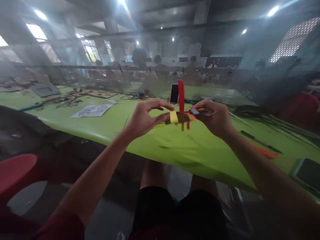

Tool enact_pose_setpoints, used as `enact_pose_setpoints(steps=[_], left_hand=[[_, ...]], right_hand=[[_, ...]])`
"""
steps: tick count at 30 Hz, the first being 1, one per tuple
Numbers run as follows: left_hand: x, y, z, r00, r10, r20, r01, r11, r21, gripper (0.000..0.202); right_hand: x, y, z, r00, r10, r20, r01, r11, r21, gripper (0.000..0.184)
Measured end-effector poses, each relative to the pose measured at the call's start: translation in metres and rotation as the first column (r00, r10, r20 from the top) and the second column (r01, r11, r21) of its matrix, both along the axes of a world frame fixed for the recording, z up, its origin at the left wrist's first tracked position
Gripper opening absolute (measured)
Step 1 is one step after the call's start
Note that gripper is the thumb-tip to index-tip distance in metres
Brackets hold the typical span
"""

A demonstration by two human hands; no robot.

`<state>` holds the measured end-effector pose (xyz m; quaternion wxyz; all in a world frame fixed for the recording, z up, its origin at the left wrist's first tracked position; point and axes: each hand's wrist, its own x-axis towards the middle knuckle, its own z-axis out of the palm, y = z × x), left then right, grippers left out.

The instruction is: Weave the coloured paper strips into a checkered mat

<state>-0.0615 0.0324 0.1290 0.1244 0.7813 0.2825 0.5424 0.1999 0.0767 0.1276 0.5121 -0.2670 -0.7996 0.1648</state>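
My left hand [143,116] pinches the yellow end of a dark band [183,117]; my right hand [217,116] pinches a small grey piece [196,112] at its orange end. Between them stands a red strip [181,95]. Beyond, I see a phone [174,94]; left of both hands, paper [92,110] on the green table [100,126].

Table top [115,123]: green, stretching beneath the left hand [143,116] and right hand [215,116] and out past both
Mesh screen [212,90]: perforated, upright beyond the hands
Windows [36,31]: bright, high and far to the left of the left hand
Lattice panel [295,40]: backlit, up and right of the right hand
Ceiling lamps [273,11]: glaring, high beyond both hands
Seat [18,170]: red, rounded, below and left of the left hand
Floor [100,216]: grey, dim, below the left hand
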Motion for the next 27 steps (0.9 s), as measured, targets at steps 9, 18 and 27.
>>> enact_pose_setpoints(steps=[9,18,27], left_hand=[[0.021,-0.04,-0.101,0.901,0.308,-0.306,-0.15,0.883,0.445,0.012],[0.03,-0.047,-0.158,0.883,0.302,-0.359,-0.179,0.924,0.337,0.016],[0.034,-0.045,-0.147,0.965,0.141,-0.222,-0.077,0.959,0.273,0.022]], right_hand=[[0.021,-0.01,-0.07,0.937,0.073,0.341,-0.155,0.963,0.222,0.006],[0.023,-0.121,-0.108,0.885,-0.155,0.439,0.028,0.959,0.282,0.048],[-0.013,-0.12,-0.115,0.789,-0.399,0.467,0.162,0.869,0.468,0.036]])
